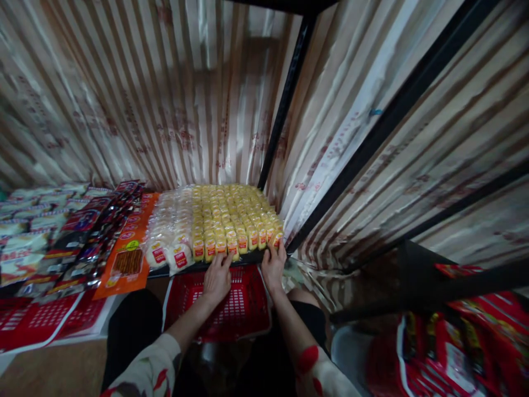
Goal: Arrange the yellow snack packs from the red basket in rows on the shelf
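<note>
Rows of small yellow wrapped snack packets (231, 212) with red labels fill the right end of a low black shelf. My left hand (217, 278) reaches over the shelf's front edge, its fingers stretched out and touching the fronts of the middle packets. At the right end of the front row, my right hand (273, 270) has thumb and fingers on either side of a yellow snack packet (276, 239). Below both hands is a red plastic basket (237, 317) between my knees. The undersides of the fingers are partly hidden.
White packets (169, 237), an orange bag (127, 248), dark packs (88, 242) and white bags (25, 253) line the shelf to the left. Black posts (287, 102) and striped sheeting (185, 99) close the back and right. Red packages (454, 353) sit at lower right.
</note>
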